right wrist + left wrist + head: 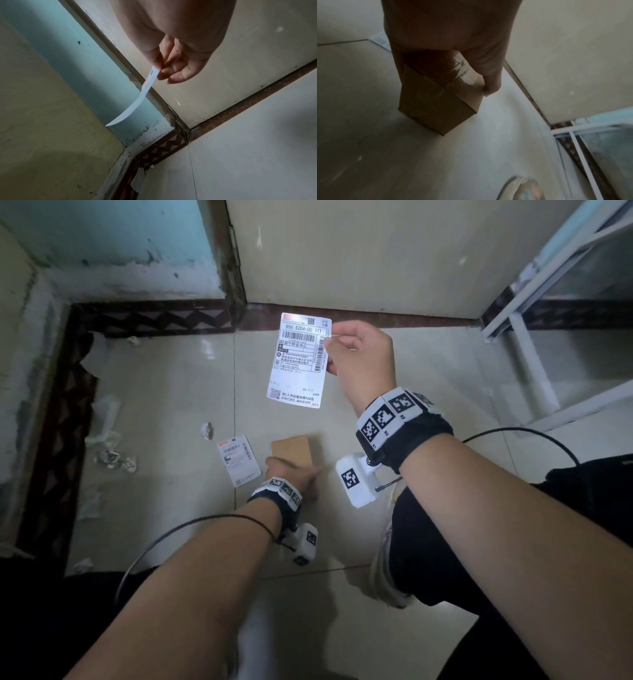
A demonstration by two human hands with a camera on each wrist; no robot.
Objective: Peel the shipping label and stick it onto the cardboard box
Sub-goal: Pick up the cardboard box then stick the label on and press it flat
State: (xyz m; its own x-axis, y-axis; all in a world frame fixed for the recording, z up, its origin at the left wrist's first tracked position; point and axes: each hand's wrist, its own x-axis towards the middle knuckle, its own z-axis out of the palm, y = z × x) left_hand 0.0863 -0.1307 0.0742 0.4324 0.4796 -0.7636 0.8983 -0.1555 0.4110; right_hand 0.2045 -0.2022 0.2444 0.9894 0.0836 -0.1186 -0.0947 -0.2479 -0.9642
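Note:
My right hand holds a white shipping label up in the air by its right edge, printed side toward me. The right wrist view shows the label edge-on and curved, pinched between thumb and fingers. Below it a small brown cardboard box sits on the tiled floor. My left hand grips the box from the near side; in the left wrist view the fingers curl round a box edge that carries clear tape.
Another printed label sheet lies on the floor left of the box. Crumpled paper scraps litter the left side by the patterned skirting. A white metal frame stands at right. My knee and shoe are near the box.

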